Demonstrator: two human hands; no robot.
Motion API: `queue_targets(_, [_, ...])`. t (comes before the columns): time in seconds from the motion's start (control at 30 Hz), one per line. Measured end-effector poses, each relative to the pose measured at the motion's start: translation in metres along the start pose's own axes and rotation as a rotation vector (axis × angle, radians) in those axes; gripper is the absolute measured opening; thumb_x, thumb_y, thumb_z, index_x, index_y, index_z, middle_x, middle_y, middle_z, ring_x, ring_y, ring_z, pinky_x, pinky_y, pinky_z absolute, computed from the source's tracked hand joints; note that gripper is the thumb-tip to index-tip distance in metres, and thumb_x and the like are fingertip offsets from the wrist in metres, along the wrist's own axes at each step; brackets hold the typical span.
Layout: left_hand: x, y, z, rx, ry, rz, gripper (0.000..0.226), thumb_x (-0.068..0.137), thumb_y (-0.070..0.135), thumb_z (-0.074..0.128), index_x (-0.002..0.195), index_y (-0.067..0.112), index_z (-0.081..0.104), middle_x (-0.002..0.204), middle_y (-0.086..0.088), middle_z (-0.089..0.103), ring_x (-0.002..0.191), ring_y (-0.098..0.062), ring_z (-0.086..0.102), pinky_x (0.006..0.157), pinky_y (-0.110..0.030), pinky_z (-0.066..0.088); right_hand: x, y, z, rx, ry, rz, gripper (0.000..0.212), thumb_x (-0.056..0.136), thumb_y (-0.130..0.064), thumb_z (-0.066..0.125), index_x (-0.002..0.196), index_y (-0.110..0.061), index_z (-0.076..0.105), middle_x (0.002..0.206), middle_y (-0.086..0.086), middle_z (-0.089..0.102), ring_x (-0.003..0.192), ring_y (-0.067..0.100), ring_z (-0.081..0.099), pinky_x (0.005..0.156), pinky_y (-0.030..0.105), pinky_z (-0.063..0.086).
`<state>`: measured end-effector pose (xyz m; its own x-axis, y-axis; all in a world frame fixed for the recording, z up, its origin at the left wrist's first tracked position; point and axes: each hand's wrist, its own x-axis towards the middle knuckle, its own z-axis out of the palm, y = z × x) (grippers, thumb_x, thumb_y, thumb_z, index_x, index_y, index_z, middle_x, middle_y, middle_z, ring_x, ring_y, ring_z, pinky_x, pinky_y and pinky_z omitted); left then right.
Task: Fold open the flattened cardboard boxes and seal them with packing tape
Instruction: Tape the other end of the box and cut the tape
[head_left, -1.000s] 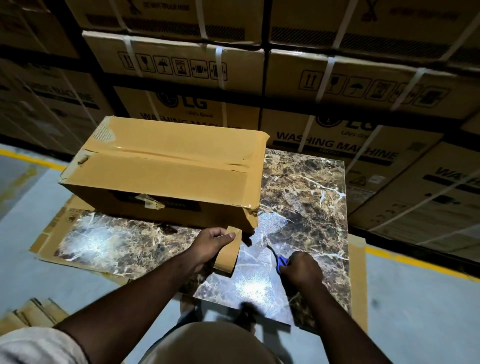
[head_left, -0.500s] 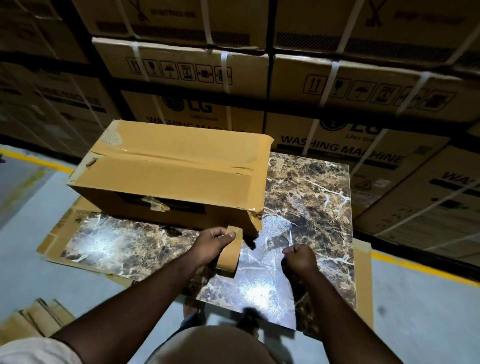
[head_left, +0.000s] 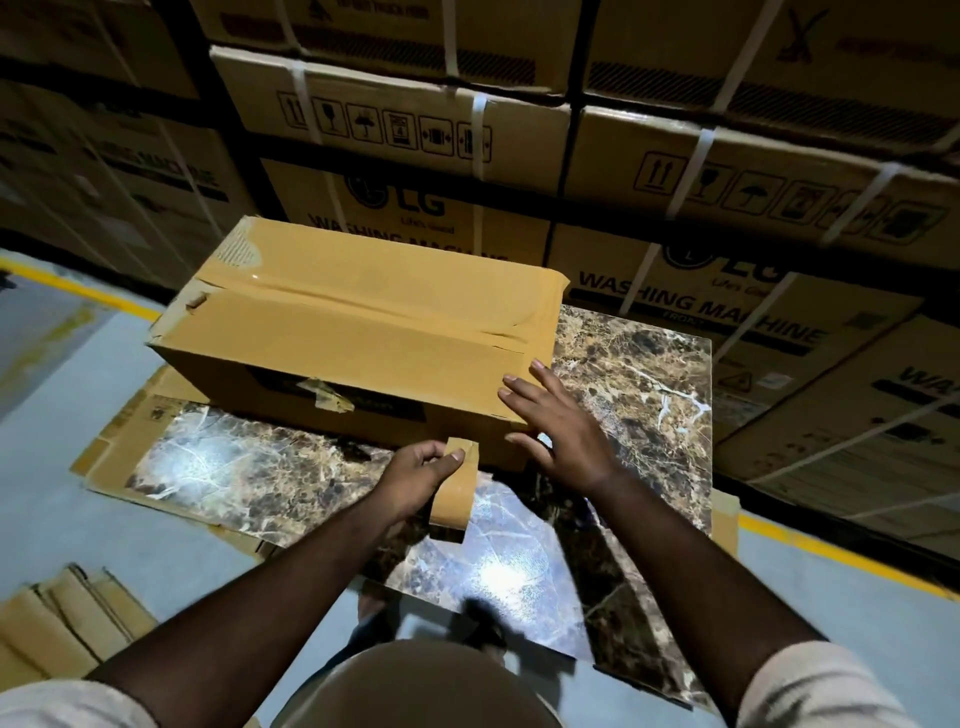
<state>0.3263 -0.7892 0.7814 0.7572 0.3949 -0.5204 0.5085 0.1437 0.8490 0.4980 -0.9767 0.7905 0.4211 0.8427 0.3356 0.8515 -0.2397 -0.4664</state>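
Note:
A brown cardboard box (head_left: 358, 332) lies closed on marble tiles, with glossy tape along its top seam and over its right end. My left hand (head_left: 415, 475) grips a roll of brown packing tape (head_left: 453, 491) just in front of the box's near right corner. My right hand (head_left: 556, 431) is spread open, its straight fingers pressing on the box's right end near the taped corner. A loose scrap of tape (head_left: 327, 395) sticks to the box's front face.
Polished marble tiles (head_left: 634, 395) lie on flat cardboard sheets (head_left: 109, 441) on the grey floor. Flattened boxes (head_left: 57, 623) are stacked at the lower left. Strapped washing machine cartons (head_left: 727, 291) form a wall behind. A yellow floor line (head_left: 831, 556) runs at right.
My right hand has risen from the tile, opened, and moved onto the box's right end. A small blue object seen at that hand a second ago is gone from view. The left hand still holds the roll.

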Motion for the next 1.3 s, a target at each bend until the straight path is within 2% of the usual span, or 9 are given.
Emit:
queue_targets(0.13, [-0.006, 0.005, -0.005, 0.024, 0.023, -0.002, 0.021, 0.099, 0.030, 0.070, 0.083, 0.016, 0.066, 0.083, 0.001, 0.070, 0.079, -0.011, 0.065, 0.067, -0.020, 0.045, 0.001, 0.002, 0.000, -0.033, -0.077, 0.025, 0.076, 0.093, -0.028, 0.078, 0.158, -0.026, 0.040, 0.171, -0.003, 0.029, 0.162, 0.021, 0.007, 0.121, 0.056, 0.036])
queue_targets(0.27, [-0.011, 0.012, -0.008, -0.009, 0.003, 0.019, 0.024, 0.095, 0.035, 0.074, 0.090, 0.012, 0.069, 0.090, -0.009, 0.072, 0.086, -0.019, 0.065, 0.076, -0.028, 0.047, 0.002, 0.008, -0.008, 0.035, -0.088, 0.000, 0.058, 0.105, -0.034, 0.062, 0.158, -0.026, 0.043, 0.170, -0.006, 0.031, 0.162, 0.020, 0.009, 0.122, 0.056, 0.035])
queue_targets(0.43, [-0.025, 0.034, -0.005, 0.002, -0.054, 0.099, 0.026, 0.092, 0.038, 0.077, 0.094, 0.012, 0.076, 0.102, -0.025, 0.071, 0.084, -0.021, 0.065, 0.082, -0.037, 0.048, 0.002, -0.007, -0.011, -0.029, -0.124, 0.080, 0.073, 0.097, -0.037, 0.071, 0.160, -0.028, 0.035, 0.173, -0.006, 0.020, 0.162, 0.019, 0.000, 0.125, 0.064, 0.024])
queue_targets(0.57, [-0.038, 0.067, -0.007, 0.007, -0.083, 0.209, 0.018, 0.094, 0.031, 0.074, 0.093, 0.013, 0.076, 0.089, -0.002, 0.072, 0.084, -0.009, 0.066, 0.079, -0.027, 0.050, 0.009, -0.046, -0.016, 0.116, 0.253, 0.145, 0.039, 0.098, -0.015, 0.066, 0.136, -0.011, 0.062, 0.153, 0.004, 0.053, 0.150, 0.022, 0.037, 0.121, 0.050, 0.037])
queue_targets(0.73, [-0.037, 0.108, -0.029, -0.165, -0.039, 0.266, 0.031, 0.091, 0.032, 0.078, 0.097, 0.003, 0.074, 0.091, -0.006, 0.071, 0.086, -0.016, 0.063, 0.081, -0.036, 0.047, 0.040, -0.102, -0.006, 0.542, 0.602, 0.408, 0.025, 0.078, 0.005, 0.049, 0.086, -0.015, 0.062, 0.088, -0.004, 0.060, 0.084, 0.012, 0.057, 0.072, 0.034, 0.048])
queue_targets(0.83, [-0.027, 0.131, -0.051, -0.248, -0.016, 0.236, 0.032, 0.091, 0.031, 0.078, 0.098, 0.000, 0.072, 0.091, -0.014, 0.071, 0.083, -0.026, 0.062, 0.078, -0.041, 0.045, 0.061, -0.127, 0.004, 0.874, 0.406, 0.436, 0.015, 0.093, -0.021, 0.054, 0.085, -0.019, 0.066, 0.078, 0.000, 0.064, 0.074, 0.018, 0.059, 0.069, 0.032, 0.045])
queue_targets(0.93, [-0.011, 0.151, -0.082, -0.275, 0.019, 0.195, 0.021, 0.090, 0.029, 0.079, 0.091, 0.009, 0.076, 0.085, -0.009, 0.072, 0.079, -0.024, 0.063, 0.077, -0.037, 0.047, 0.087, -0.138, 0.028, 0.644, 0.327, 0.337, 0.018, 0.096, -0.041, 0.065, 0.086, -0.027, 0.068, 0.084, -0.008, 0.065, 0.084, 0.016, 0.065, 0.076, 0.041, 0.050])
queue_targets(1.17, [0.058, 0.174, -0.209, -0.128, 0.093, 0.286, 0.018, 0.085, 0.029, 0.084, 0.085, 0.012, 0.079, 0.082, -0.002, 0.075, 0.080, -0.017, 0.066, 0.076, -0.033, 0.049, 0.194, -0.185, 0.098, 0.840, 0.227, 0.428, 0.019, 0.104, -0.045, 0.054, 0.091, -0.032, 0.053, 0.069, 0.002, 0.051, 0.062, 0.023, 0.046, 0.059, 0.046, 0.037])
queue_targets(1.3, [0.101, 0.195, -0.306, -0.012, 0.031, 0.323, 0.021, 0.085, 0.034, 0.083, 0.081, 0.014, 0.077, 0.078, 0.002, 0.073, 0.078, -0.014, 0.062, 0.073, -0.034, 0.045, 0.278, -0.233, 0.138, 0.958, 0.300, 0.532, 0.004, 0.105, -0.023, 0.062, 0.103, -0.022, 0.065, 0.089, 0.007, 0.074, 0.083, 0.025, 0.073, 0.071, 0.034, 0.055])
